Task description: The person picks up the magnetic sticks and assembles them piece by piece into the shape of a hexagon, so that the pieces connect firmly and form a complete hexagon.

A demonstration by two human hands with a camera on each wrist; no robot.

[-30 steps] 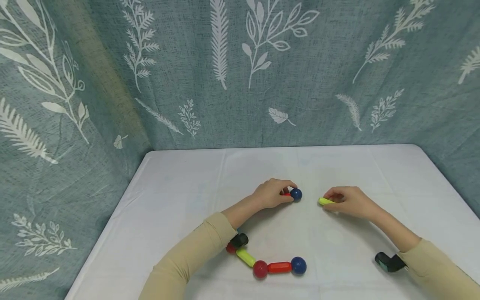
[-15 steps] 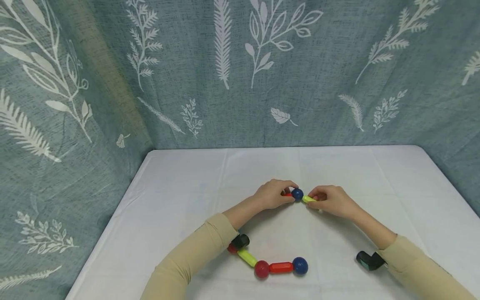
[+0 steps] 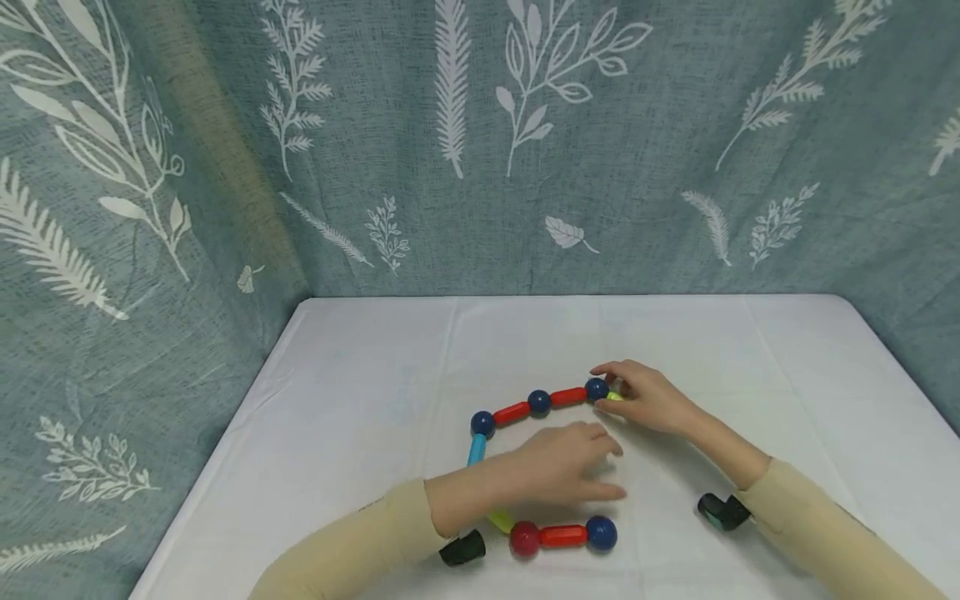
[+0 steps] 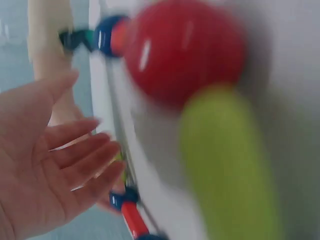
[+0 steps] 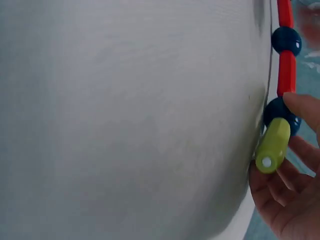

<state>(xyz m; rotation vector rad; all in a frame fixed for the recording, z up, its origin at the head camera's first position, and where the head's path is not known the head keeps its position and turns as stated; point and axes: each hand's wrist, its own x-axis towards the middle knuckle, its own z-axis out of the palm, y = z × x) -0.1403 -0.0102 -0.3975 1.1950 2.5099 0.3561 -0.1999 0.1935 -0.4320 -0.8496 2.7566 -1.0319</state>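
A chain of magnetic rods and balls curves over the white table. My right hand [image 3: 647, 398] is at its far end, thumb and fingers around a blue ball [image 3: 596, 389]. A yellow-green rod [image 5: 273, 145] sticks out from that ball beneath the palm, its silver tip facing the camera. My left hand [image 3: 566, 463] holds nothing; its fingers are spread over the middle of the curve. It hides part of a near yellow-green rod [image 4: 227, 165], which meets a big red ball [image 4: 185, 50] in the left wrist view.
Red rods [image 3: 512, 413], a middle blue ball [image 3: 539, 403], a corner blue ball [image 3: 483, 423] and a light blue rod [image 3: 476, 450] form the far and left sides. The near side has a red rod [image 3: 563, 536] and a blue end ball [image 3: 602, 533]. A patterned curtain [image 3: 480, 208] hangs behind the table.
My right hand has brought the yellow-green rod leftward to the blue ball and shifted its fingers onto that ball. My left hand has let go of the chain and moved toward me, opening its fingers.
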